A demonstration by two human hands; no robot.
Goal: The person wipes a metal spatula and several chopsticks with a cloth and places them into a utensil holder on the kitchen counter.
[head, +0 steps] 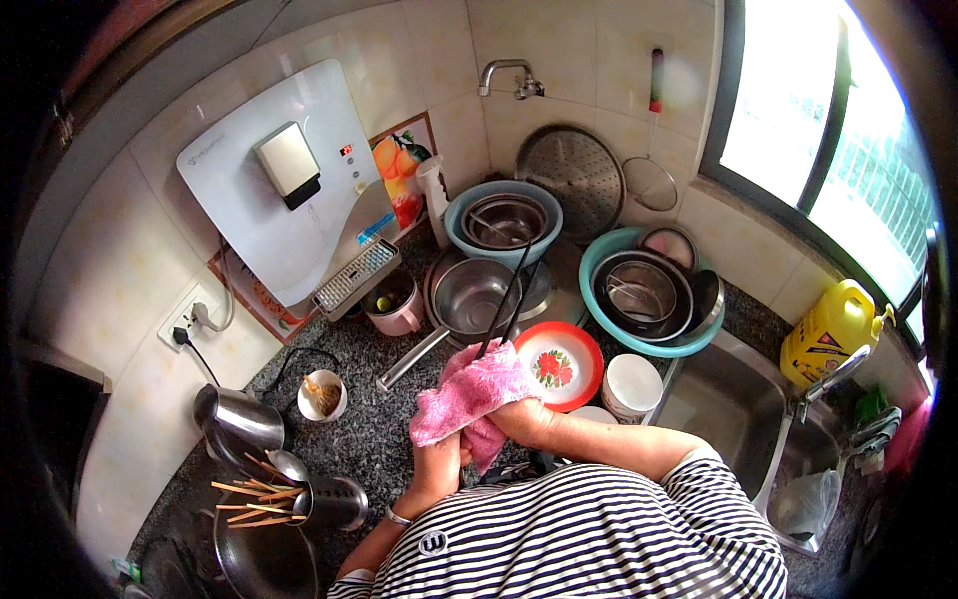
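Observation:
A pink fluffy cloth (471, 393) is wrapped around a pair of dark chopsticks (505, 303), whose ends stick out above it. My right hand (520, 419) grips the cloth around them, partly covered by its folds. Below it, my left hand (441, 460) is closed on the lower end of the cloth; what else it holds there is hidden. Just beyond the cloth lie a red-rimmed enamel plate (591, 374) with a flower print and a metal saucepan (475, 299). White bowls (632, 385) stand beside the plate.
Two basins, a blue one (550, 252) and a turquoise one (647, 350), hold metal bowls. At right are a steel sink (718, 397) and a yellow jug (823, 337). At left stand a small bowl (323, 415), a kettle (243, 419) and a chopstick holder (337, 503).

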